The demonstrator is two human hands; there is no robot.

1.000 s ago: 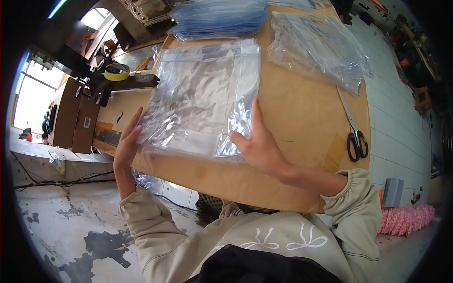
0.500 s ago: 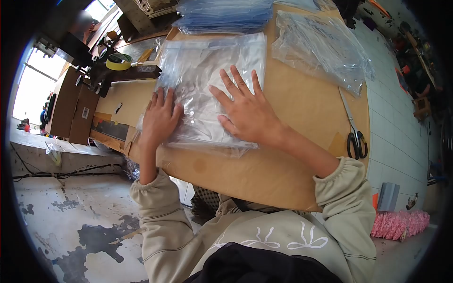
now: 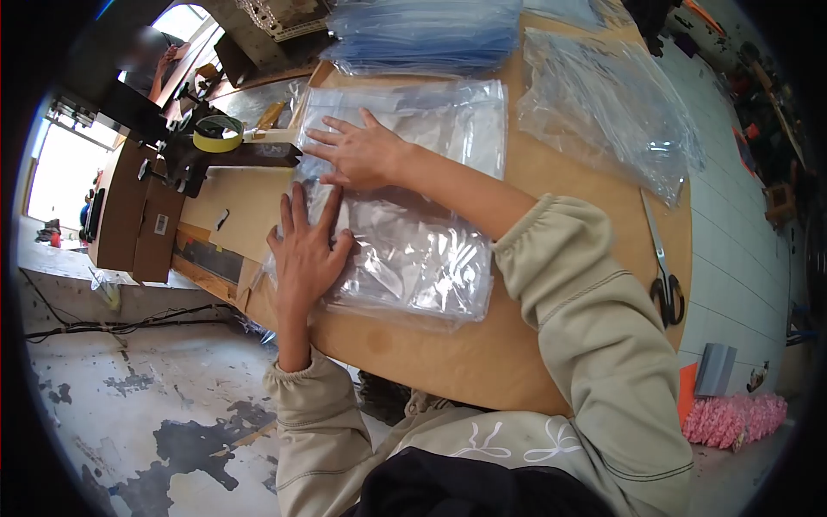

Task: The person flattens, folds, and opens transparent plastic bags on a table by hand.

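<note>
Clear plastic bags (image 3: 422, 267), seemingly in a flat stack, lie on the brown-covered table (image 3: 413, 366) in front of me. My left hand (image 3: 308, 250) rests on their left side with its fingers spread. Just above it, my right hand (image 3: 357, 155) reaches across and lies on the upper left part of the plastic, fingers apart. Both hands are open and hold nothing. How many layers lie under the palms I cannot tell.
A thick pile of bluish plastic bags (image 3: 422, 34) lies at the back, with more loose clear plastic (image 3: 603, 103) to the right. Scissors (image 3: 662, 267) lie near the right edge. A tape roll (image 3: 218, 134) sits on a dark metal device at left. Another person (image 3: 164, 60) is in the far background.
My right hand has swept left across the plastic, from its right half to the upper left. My left hand stays at the left side, its fingers now spread wider. The view has shifted slightly.
</note>
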